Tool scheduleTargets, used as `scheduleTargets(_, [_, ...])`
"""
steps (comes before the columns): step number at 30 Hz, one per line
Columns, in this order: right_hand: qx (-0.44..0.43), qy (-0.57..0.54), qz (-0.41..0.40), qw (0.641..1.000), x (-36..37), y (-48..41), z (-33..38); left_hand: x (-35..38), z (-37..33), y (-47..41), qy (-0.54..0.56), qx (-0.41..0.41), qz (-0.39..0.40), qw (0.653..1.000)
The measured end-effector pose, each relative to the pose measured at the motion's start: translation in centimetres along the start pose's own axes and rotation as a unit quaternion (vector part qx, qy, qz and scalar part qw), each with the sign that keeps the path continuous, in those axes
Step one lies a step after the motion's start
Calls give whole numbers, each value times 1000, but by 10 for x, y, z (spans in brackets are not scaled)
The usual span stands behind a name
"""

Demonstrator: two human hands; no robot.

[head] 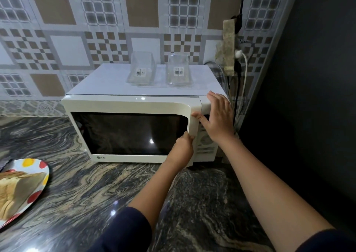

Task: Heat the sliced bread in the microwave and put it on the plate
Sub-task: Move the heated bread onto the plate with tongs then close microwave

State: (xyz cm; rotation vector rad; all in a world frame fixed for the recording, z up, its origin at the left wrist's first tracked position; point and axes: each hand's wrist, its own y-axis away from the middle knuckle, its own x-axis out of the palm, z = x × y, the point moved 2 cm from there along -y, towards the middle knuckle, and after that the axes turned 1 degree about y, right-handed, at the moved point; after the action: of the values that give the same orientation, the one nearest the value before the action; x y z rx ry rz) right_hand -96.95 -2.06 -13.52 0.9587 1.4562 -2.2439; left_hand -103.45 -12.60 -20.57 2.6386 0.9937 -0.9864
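Dark navy sleeves (125,230) (plain cloth, both alike) cover the upper arms and end near the elbows; forearms, left hand (183,147) and right hand (219,117) are bare.

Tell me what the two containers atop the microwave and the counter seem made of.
Left container and right container: clear, likely plastic, maybe glass; wall tiles show through, barcode stickers on. Counter: polished stone, probably granite; swirled veins, glossy light glints.

A white microwave (138,103) stands mid-frame on the marbled counter (77,184). The left grip (183,146) curls round the right edge of its door (127,130). The right grip (218,117) lies flat on the upper right corner. Lower left, sliced bread (17,190) sits on a spotted plate (36,164).
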Motion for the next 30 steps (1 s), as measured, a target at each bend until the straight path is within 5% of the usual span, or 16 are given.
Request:
scheduleTargets(26, [33,47,60,997,-8,-1,8,-1,-3,-3,-23,-13,3,1000])
scheduleTargets(30, [20,27,9,999,-2,19,8,-3,21,16,-67,-4,12,998])
